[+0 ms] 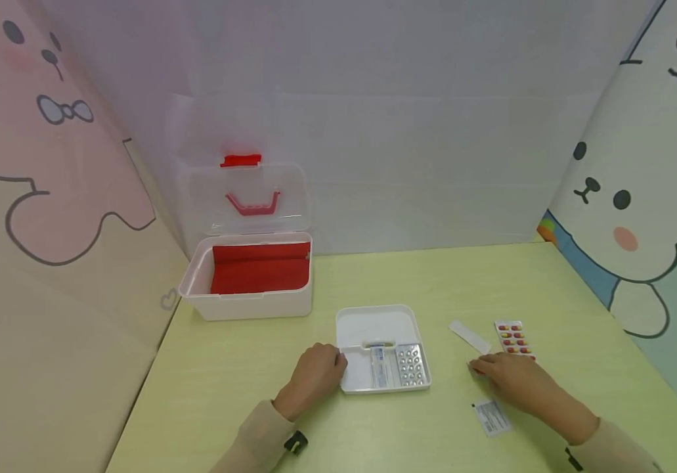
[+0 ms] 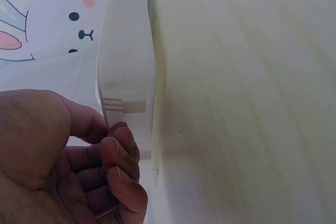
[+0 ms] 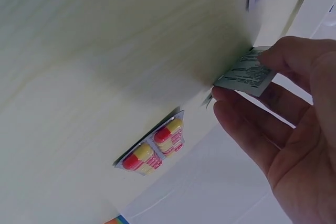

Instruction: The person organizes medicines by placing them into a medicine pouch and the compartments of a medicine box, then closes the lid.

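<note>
My left hand point(image 1: 317, 373) is at the left side of a white plastic tray point(image 1: 373, 323), its thumb and fingertips pinching the corner in the left wrist view. Inside the tray lie a silver tablet blister pack point(image 1: 410, 365) and a narrow item in a clear, blue-printed wrapper point(image 1: 379, 366). Over on the right, my right hand point(image 1: 512, 381) pinches a small printed sachet point(image 3: 247, 74) by its edges, close over the table. Beyond that hand lies a blister pack of red-and-yellow capsules point(image 1: 511, 336), partly hidden by it in the head view.
A white strip packet point(image 1: 469, 337) lies left of the capsules, and another printed sachet point(image 1: 492, 418) lies nearer me. At the back left stands a white box point(image 1: 249, 307) with a red lining point(image 1: 260, 268) and its clear lid point(image 1: 291, 197) raised. Walls border the table point(image 1: 409, 279).
</note>
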Available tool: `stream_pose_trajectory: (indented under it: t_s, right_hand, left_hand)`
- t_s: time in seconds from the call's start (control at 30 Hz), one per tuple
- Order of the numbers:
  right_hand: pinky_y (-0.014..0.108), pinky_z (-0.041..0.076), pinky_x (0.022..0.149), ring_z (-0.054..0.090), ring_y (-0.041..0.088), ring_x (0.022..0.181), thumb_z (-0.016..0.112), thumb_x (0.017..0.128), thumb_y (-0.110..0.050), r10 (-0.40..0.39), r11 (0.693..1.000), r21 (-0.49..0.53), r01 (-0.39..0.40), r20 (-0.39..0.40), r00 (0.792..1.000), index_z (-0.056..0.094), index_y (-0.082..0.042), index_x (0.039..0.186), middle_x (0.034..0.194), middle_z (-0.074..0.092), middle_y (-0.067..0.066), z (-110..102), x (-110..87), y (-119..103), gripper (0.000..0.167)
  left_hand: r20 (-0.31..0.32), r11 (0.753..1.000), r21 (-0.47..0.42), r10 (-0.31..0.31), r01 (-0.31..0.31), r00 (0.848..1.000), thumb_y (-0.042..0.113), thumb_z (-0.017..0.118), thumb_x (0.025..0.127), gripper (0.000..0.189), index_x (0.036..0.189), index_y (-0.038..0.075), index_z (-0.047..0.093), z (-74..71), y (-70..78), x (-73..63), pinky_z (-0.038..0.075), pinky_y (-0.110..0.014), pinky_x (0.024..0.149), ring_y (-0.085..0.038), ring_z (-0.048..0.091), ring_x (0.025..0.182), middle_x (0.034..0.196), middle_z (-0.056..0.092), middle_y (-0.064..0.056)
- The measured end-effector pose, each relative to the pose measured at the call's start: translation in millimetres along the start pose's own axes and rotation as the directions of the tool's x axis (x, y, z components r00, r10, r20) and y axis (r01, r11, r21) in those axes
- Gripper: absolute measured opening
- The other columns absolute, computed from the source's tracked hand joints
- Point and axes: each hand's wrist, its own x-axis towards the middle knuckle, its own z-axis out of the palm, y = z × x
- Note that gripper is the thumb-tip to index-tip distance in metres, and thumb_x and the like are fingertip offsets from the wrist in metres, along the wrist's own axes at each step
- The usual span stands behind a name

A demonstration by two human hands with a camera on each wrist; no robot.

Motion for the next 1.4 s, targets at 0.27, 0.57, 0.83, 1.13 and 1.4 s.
stream_pose_trajectory:
  t_s: [0.27,0.57,0.83,1.13,1.4]
  right_hand:
    - [0.035,0.057,0.068,0.07,0.02,0.082,0.075,0.082,-0.009,-0.015,0.997,-0.078,0.008,-0.081,0.997,0.073,-0.012,0.1,0.092,0.073,0.001,-2.1,1.5,0.4,0.018]
    - [0.028,0.052,0.054,0.066,0.016,0.069,0.081,0.075,-0.005,-0.01,0.998,-0.06,-0.006,-0.26,0.966,0.073,-0.008,0.098,0.082,0.069,0.001,-25.7,20.5,2.4,0.025]
    - [0.032,0.055,0.058,0.067,0.015,0.065,0.075,0.082,-0.007,0.059,0.997,0.07,-0.043,-0.244,0.968,0.069,-0.008,0.111,0.085,0.075,0.005,-46.6,39.5,-7.0,0.03]
    - [0.023,0.046,0.054,0.052,0.001,0.057,0.071,0.086,-0.004,0.036,0.982,0.185,0.022,-0.304,0.952,0.068,-0.006,0.113,0.085,0.075,0.005,-57.3,59.1,-20.5,0.027]
    - [0.019,0.041,0.053,0.045,-0.005,0.059,0.071,0.086,-0.004,0.003,0.959,0.268,0.096,-0.345,0.938,0.069,-0.009,0.102,0.082,0.072,-0.002,-63.1,75.0,-36.8,0.017]
  left_hand:
    - [0.008,1.0,-0.013,-0.004,0.005,1.0,0.017,0.051,0.093,0.035,0.058,0.014,0.052,-1.7,2.1,-2.3,0.03,-0.024,0.043,-0.009,0.035,0.047,0.052,0.038,0.006]
    - [-0.002,1.0,-0.02,-0.002,0.002,1.0,0.017,0.052,0.093,0.035,0.058,0.014,0.052,-3.5,2.9,-2.0,0.029,-0.024,0.043,-0.008,0.034,0.048,0.053,0.037,0.007]
    - [-0.003,1.0,-0.011,0.0,0.0,1.0,0.017,0.051,0.093,0.036,0.057,0.014,0.052,-4.1,2.8,-2.2,0.029,-0.023,0.043,-0.008,0.034,0.047,0.052,0.037,0.007]
    - [0.005,1.0,-0.022,-0.004,0.004,1.0,0.017,0.051,0.093,0.035,0.058,0.015,0.052,-3.6,1.4,-1.1,0.029,-0.023,0.043,-0.007,0.034,0.047,0.052,0.036,0.007]
    - [-0.005,1.0,-0.019,0.003,-0.003,1.0,0.016,0.052,0.091,0.034,0.057,0.015,0.052,-3.5,2.0,-1.8,0.028,-0.023,0.043,-0.007,0.033,0.048,0.053,0.035,0.008]
